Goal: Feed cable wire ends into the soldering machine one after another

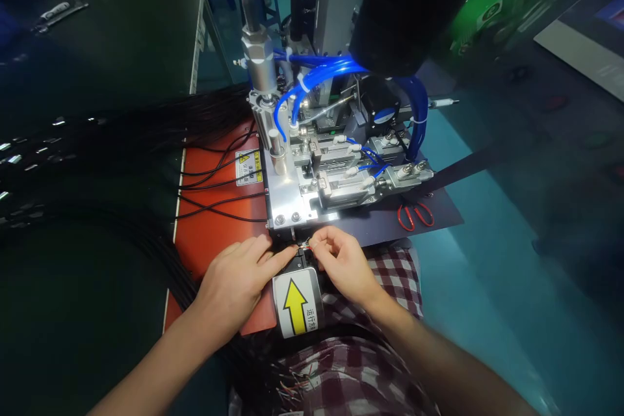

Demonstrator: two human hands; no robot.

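My left hand [234,283] lies palm down at the front edge of the machine [292,198], one finger stretched right to a small slot in a dark block [296,263]. What lies beneath that palm is hidden. My right hand [344,263] is closed in a pinch on thin wires [307,247], one with a red tip, at the same slot. The two hands' fingertips almost meet there. Just below is a white label [298,302] with a yellow arrow.
Black cables [219,175] cross the red plate [209,227] on the left; a dark cable bundle [156,240] hangs by my left forearm. Red-handled scissors [414,216] lie right of the machine. Blue air tubes [331,68] arch above it. Loose wire ends [297,380] rest near my lap.
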